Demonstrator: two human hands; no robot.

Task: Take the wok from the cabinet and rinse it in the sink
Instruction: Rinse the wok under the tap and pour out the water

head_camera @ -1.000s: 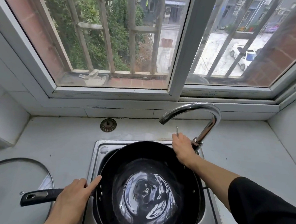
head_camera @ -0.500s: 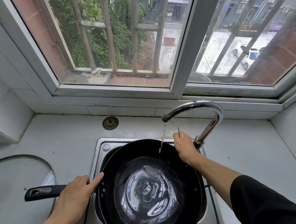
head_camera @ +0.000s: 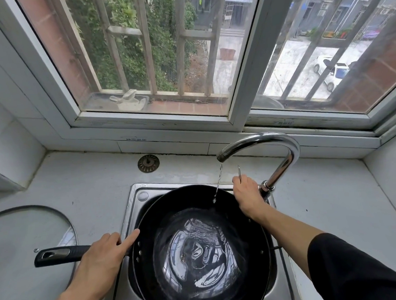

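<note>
Left of the left hand [head_camera: 104,257] lies a glass lid [head_camera: 34,227] on the counter. That hand curls around the black handle [head_camera: 57,254], forefinger stretched out to the rim of the wok [head_camera: 198,247] — which sits in the sink [head_camera: 135,200] between both hands, water pooled inside. A thin stream falls from the tap [head_camera: 273,150] just left of the right hand [head_camera: 247,196], which grips the tap's lever [head_camera: 239,174]
</note>
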